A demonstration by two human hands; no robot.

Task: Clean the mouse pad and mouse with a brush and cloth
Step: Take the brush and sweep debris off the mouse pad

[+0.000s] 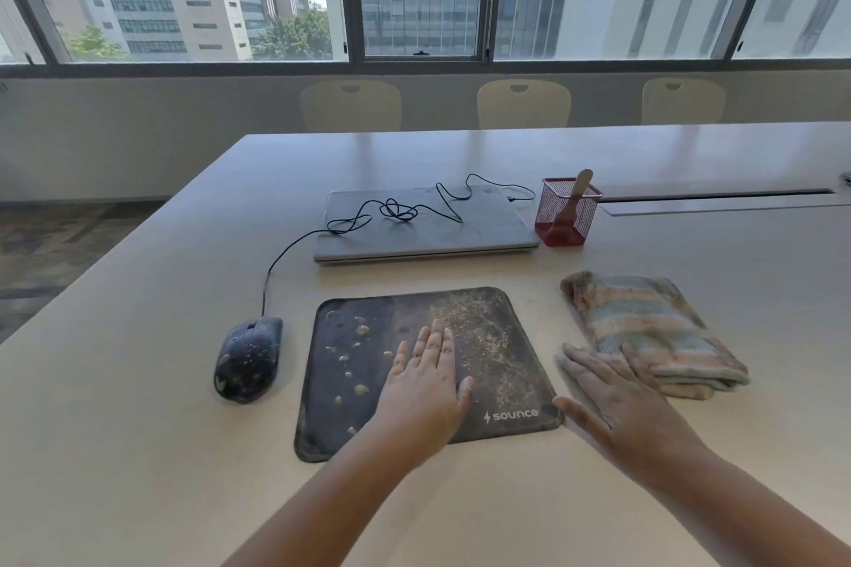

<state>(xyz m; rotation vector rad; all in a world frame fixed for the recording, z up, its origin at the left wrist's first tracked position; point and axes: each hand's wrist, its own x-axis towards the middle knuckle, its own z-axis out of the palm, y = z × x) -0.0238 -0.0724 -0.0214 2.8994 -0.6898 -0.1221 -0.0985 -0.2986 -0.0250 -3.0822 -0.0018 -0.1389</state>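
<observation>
cleaning is not yet starting: mouse pad (479, 336) and mouse (248, 359) are lying dirty on the table (138, 451); brush (571, 203) is standing in its holder; left hand (426, 387) is pressing flat on the pad, right hand (617, 405) is touching the cloth (654, 322), fingers straight

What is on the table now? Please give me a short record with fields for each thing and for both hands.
mouse pad: dark, crumbs and dust on it
mouse: left of pad, dirty, wired
brush: upright in red mesh holder
cloth: folded, right of pad
laptop: closed, behind pad
left hand: flat on pad
right hand: open, fingertips touching the cloth
</observation>
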